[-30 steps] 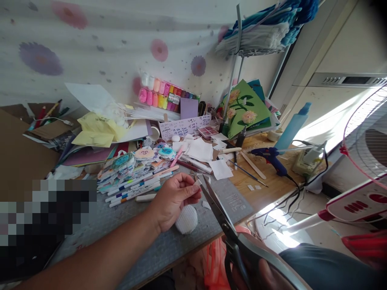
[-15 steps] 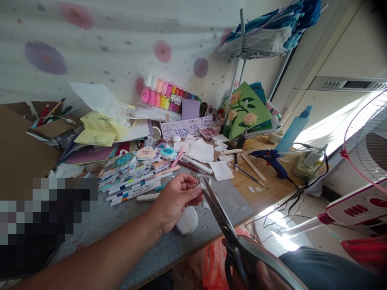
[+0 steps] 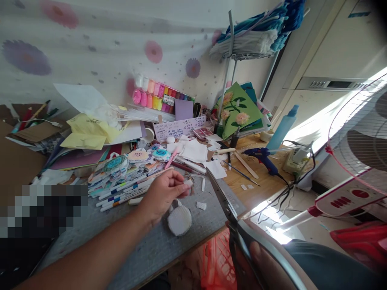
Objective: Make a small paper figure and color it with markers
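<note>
White scrap [image 3: 189, 182] pinched in left hand [image 3: 161, 193] (fingertips) — scissors [image 3: 238, 225] just right, apart

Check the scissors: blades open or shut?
Shut: the scissors show one closed, pointed blade with no gap, gripped by the right hand.

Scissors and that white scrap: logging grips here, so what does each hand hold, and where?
The right hand holds the scissors by the handles. The left hand pinches a white scrap at its fingertips.
</note>
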